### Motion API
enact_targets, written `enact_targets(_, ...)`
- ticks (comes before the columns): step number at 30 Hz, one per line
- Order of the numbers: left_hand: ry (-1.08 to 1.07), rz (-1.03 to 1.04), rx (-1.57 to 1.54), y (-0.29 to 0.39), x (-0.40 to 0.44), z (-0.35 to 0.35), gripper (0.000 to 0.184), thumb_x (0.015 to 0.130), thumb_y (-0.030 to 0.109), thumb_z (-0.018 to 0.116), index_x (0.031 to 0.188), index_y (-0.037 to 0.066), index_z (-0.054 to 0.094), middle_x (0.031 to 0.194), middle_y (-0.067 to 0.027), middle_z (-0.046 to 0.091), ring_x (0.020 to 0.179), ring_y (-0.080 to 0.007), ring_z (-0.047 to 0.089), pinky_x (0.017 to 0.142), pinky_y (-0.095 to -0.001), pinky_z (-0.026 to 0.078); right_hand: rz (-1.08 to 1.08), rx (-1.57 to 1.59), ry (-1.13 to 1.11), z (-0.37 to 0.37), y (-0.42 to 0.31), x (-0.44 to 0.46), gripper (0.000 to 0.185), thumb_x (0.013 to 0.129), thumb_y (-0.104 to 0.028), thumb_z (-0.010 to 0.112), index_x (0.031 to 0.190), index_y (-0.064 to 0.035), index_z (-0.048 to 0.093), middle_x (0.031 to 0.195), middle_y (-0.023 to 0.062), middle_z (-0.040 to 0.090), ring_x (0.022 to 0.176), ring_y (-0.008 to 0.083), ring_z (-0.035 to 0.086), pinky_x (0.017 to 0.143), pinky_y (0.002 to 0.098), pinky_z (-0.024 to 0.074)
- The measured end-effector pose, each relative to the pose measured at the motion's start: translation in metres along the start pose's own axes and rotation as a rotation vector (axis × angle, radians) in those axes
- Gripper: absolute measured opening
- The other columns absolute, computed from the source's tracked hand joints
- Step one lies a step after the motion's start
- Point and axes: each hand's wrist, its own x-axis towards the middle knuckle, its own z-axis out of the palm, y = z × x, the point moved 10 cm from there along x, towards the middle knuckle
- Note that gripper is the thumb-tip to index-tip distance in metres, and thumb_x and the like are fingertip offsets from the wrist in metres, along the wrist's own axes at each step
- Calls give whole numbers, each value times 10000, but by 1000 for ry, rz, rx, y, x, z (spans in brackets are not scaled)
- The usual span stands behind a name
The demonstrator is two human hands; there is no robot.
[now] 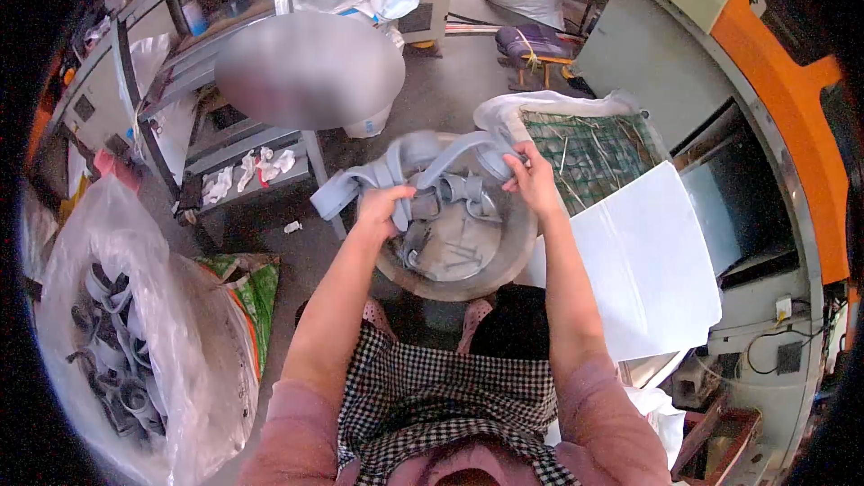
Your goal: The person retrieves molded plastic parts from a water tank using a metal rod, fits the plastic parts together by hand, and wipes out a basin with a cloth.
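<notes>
Over a round tub point(516, 274), my left hand point(382, 209) grips a bundle of grey strap-like moulded pieces point(346, 187), its fingers wrapped around them. My right hand point(531, 178) is closed on the end of another grey strap-like piece point(481, 151), which arches across toward the left bundle. Whether the pieces in both hands are joined I cannot tell. Below, several more grey curved pieces point(461, 189) lie in the tub along its far and left side, and its pale bottom shows nearer to me. The fingers partly hide the held ends.
On the left, a clear plastic bag point(193, 306) holds many similar grey pieces point(126, 351). A metal frame rack point(256, 157) stands beyond it. To the right are a crate with green mesh point(594, 153), a white sheet point(639, 261) and an orange-edged machine point(783, 81).
</notes>
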Motion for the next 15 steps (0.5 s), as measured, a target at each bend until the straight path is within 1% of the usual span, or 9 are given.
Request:
enact_targets(2, -35, 282, -15, 27, -7, 9, 264, 683, 9, 711, 927, -32, 617, 870, -114, 643, 779, -226, 620, 731, -365, 511, -36, -26, 13, -5, 8, -3, 244, 851, -147, 634, 1029, -38, 507, 827, 86, 570, 489, 142, 582, 447, 290, 467)
enact_targets(4, -82, 194, -51, 23, -14, 24, 255, 675, -7, 710, 913, -39, 625, 907, -111, 650, 804, -219, 618, 774, -350, 499, -8, -117, -117, 9, 20, -8, 259, 846, -175, 644, 1019, -45, 501, 798, 95, 576, 487, 141, 581, 447, 286, 464)
enact_targets(6, -197, 228, 99, 16, -20, 44, 297, 672, -23, 707, 941, 6, 583, 959, -117, 653, 896, -215, 618, 806, -340, 487, 28, -123, -114, 17, 28, -8, 259, 839, -188, 651, 1004, -48, 507, 789, 103, 594, 485, 159, 588, 449, 299, 466)
enact_targets(8, -157, 340, 328, 9, -14, 41, 308, 663, -26, 717, 930, 21, 572, 970, -115, 650, 896, -214, 615, 803, -338, 483, -26, -311, -95, 18, 20, -8, 246, 841, -199, 645, 999, -66, 511, 779, 103, 609, 444, 199, 579, 435, 315, 464)
enact_targets(10, -302, 297, 375, -5, -18, 62, 323, 645, -23, 737, 920, 26, 574, 930, -91, 649, 875, -201, 615, 800, -340, 479, -16, -312, -127, 18, 29, -9, 245, 861, -185, 621, 1017, -46, 491, 793, 91, 602, 476, 162, 582, 444, 286, 467)
enact_targets(11, -243, 350, 383, -2, -19, 62, 213, 646, -4, 739, 768, 22, 566, 817, -46, 636, 705, -155, 607, 659, -283, 483, -11, -318, -161, 20, 34, -9, 245, 882, -171, 596, 1034, -26, 471, 807, 79, 595, 508, 125, 586, 453, 256, 470)
enact_targets(12, -245, 350, 382, -5, -16, 66, 213, 646, -4, 739, 768, 22, 566, 817, -46, 636, 705, -155, 607, 659, -283, 483, -10, -319, -160, 22, 45, -6, 245, 882, -171, 596, 1034, -26, 471, 807, 79, 595, 508, 125, 586, 453, 256, 470)
enact_targets(14, -201, 551, 345, 8, -12, 64, 163, 663, 25, 722, 748, 17, 584, 759, -23, 622, 679, -123, 583, 643, -279, 469, 100, 268, -182, 31, 74, -1, 291, 869, -122, 599, 1077, -6, 432, 997, 134, 559, 549, 166, 614, 486, 277, 494)
enact_targets(15, -198, 552, 345, 5, -2, 59, 163, 663, 25, 722, 748, 17, 584, 759, -23, 622, 679, -123, 583, 643, -279, 469, 100, 268, -184, 34, 68, -2, 291, 869, -122, 599, 1077, -6, 432, 997, 134, 559, 549, 166, 614, 486, 277, 494)
